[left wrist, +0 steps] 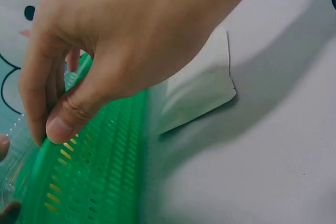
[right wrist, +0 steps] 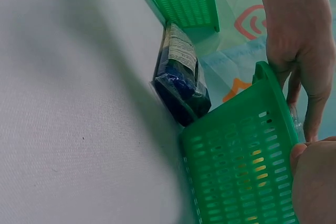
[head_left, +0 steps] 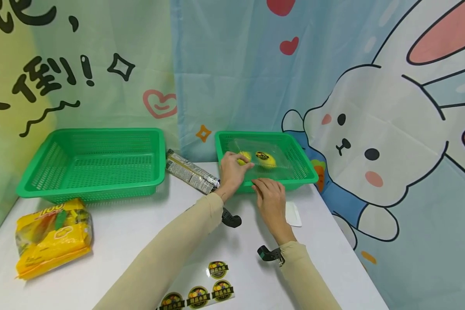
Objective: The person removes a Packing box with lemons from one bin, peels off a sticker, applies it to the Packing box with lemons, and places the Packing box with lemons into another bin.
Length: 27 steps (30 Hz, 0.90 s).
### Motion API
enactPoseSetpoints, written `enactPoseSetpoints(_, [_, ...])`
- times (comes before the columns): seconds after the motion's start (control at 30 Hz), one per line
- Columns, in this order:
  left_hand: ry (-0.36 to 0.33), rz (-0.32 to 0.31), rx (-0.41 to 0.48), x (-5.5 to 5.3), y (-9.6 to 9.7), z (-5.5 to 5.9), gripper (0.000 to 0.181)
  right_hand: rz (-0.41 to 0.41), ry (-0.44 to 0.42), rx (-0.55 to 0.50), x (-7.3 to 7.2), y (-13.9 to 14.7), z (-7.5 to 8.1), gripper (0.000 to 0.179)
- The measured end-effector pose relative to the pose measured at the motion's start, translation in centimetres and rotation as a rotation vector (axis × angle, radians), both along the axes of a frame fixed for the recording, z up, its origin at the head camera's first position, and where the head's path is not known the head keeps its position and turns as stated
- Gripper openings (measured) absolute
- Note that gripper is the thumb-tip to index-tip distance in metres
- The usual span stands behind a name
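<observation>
A clear plastic box [head_left: 280, 161] with yellow fruits [head_left: 266, 160] inside lies in the smaller green basket [head_left: 308, 177]. One fruit carries a round dark label. My left hand [head_left: 233, 172] reaches over the basket's front left, its fingertips pinching the box's edge beside a fruit. Close beside it, my right hand [head_left: 270, 200] has bent fingers and thumb together at the front rim, pinching the box's near edge there. The left wrist view shows my right hand [left wrist: 121, 40] from the side, thumb over the green rim. The right wrist view shows my left fingers [right wrist: 317, 108] pointing down at the plastic.
A larger green basket [head_left: 97, 189] stands at the left, with a yellow bag [head_left: 56, 239] before it. Between the baskets lies a dark printed packet [head_left: 191, 172]. A white packet [head_left: 292, 214] sits right of my right hand. Round label stickers [head_left: 198, 297] lie at the front.
</observation>
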<state>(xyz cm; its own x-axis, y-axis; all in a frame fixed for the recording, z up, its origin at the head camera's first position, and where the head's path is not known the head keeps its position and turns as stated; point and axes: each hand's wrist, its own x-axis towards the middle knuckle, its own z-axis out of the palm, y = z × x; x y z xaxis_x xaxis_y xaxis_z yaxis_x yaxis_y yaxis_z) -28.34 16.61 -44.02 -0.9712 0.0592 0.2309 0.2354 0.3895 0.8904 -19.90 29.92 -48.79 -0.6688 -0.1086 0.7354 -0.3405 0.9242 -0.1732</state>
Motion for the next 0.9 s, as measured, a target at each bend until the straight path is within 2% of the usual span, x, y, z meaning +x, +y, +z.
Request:
enactPoseSetpoints(0.27, [-0.025, 0.016, -0.067, -0.28, 0.14, -0.44, 0.021, 0.004, 0.001, 0.003, 0.01, 0.02, -0.03, 0.019])
enactPoseSetpoints(0.6, [-0.016, -0.044, -0.143, -0.25, 0.01, 0.12, 0.03, -0.004, -0.008, 0.006, -0.1, 0.23, -0.06, 0.018])
enactPoseSetpoints(0.9, [-0.011, -0.091, -0.261, -0.16, 0.03, 0.15, 0.025, 0.003, 0.019, 0.008, -0.31, 0.28, -0.27, 0.016])
